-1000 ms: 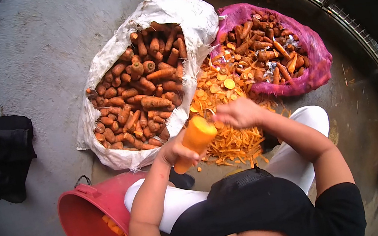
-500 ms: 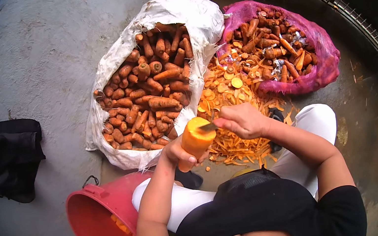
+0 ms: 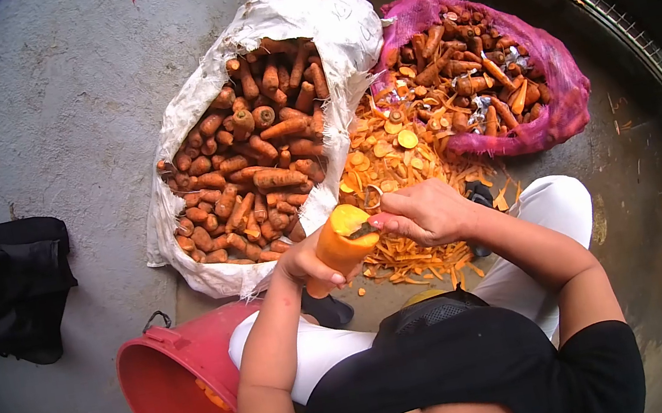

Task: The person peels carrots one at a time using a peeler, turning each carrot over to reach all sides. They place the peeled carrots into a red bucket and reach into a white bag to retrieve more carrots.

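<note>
In front of my lap, my left hand [image 3: 303, 264] is wrapped round a thick, peeled carrot [image 3: 338, 251] that stands tilted with its yellow cut end up. My right hand [image 3: 430, 213] grips a small knife [image 3: 363, 230], whose handle is mostly hidden by the fingers. Its dark blade lies against the carrot's top on the right side. A thin curled piece [image 3: 371, 196] shows just above the blade. Beneath the hands, a heap of orange peelings and round slices [image 3: 410, 259] covers the floor.
A white sack [image 3: 185, 121] full of unpeeled carrots lies open ahead. Right of it is a pink mesh sack [image 3: 560, 81] with carrots and scraps. A red bucket [image 3: 165, 392] with orange pieces inside tips beside my left leg. Black cloth [image 3: 7, 287] is at far left.
The knife blade has moved from the carrot's cut top down onto its right edge. A curled piece now shows above the blade. My left hand keeps its hold.
</note>
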`<control>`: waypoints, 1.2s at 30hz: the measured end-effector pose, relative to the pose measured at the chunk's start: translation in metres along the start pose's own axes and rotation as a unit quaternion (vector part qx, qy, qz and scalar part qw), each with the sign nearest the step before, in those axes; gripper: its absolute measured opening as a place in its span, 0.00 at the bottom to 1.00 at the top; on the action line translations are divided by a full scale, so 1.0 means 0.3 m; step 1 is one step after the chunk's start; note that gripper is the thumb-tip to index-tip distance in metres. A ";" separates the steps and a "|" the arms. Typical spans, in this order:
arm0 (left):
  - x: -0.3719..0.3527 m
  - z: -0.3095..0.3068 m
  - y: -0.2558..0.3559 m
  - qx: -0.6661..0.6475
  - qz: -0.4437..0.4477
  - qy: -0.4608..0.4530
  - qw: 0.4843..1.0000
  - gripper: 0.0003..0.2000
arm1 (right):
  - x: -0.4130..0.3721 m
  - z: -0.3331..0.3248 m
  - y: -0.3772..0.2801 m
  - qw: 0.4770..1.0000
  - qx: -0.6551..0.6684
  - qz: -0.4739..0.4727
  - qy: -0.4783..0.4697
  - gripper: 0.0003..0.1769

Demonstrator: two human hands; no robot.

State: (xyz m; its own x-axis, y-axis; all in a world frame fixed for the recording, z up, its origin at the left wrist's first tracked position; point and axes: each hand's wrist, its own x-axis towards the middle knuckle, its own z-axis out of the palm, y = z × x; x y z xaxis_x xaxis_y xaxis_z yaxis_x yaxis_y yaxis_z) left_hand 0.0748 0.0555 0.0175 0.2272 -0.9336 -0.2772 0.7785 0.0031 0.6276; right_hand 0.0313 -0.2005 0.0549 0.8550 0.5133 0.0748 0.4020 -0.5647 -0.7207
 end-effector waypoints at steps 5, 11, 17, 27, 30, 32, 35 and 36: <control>0.010 0.005 -0.013 0.005 0.001 0.003 1.000 0.39 | 0.005 0.011 -0.001 1.000 0.006 -0.007 -0.007 0.23; 0.016 -0.018 -0.025 0.017 -0.034 0.013 0.999 0.35 | 0.027 0.028 0.040 0.997 -0.011 0.052 -0.047 0.25; 0.035 0.009 -0.006 0.137 -0.016 0.051 0.989 0.30 | 0.070 0.155 0.386 0.957 -0.029 0.287 -0.016 0.33; 0.092 -0.140 -0.112 0.429 0.019 0.360 0.828 0.35 | 0.070 0.097 0.404 0.855 0.348 0.384 0.021 0.38; 0.112 -0.112 -0.108 0.471 -0.007 0.416 0.778 0.36 | 0.064 0.139 0.385 0.830 0.425 0.360 0.017 0.35; 0.119 -0.086 -0.086 0.479 -0.033 0.443 0.757 0.37 | 0.059 0.165 0.388 0.818 0.451 0.356 0.016 0.31; 0.131 -0.083 -0.089 0.465 0.008 0.471 0.749 0.38 | 0.069 0.176 0.340 0.795 0.508 0.331 0.024 0.28; 0.136 -0.075 -0.082 0.479 0.006 0.477 0.737 0.38 | 0.073 0.178 0.323 0.785 0.532 0.315 0.027 0.29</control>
State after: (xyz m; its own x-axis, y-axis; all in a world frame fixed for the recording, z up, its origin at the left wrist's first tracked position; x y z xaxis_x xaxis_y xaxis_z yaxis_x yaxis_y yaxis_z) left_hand 0.0780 0.0253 -0.0258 0.8941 -0.2579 -0.3661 0.1068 -0.6710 0.7337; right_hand 0.0715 -0.2095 -0.0501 0.7987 0.3035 -0.5195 -0.5834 0.1794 -0.7921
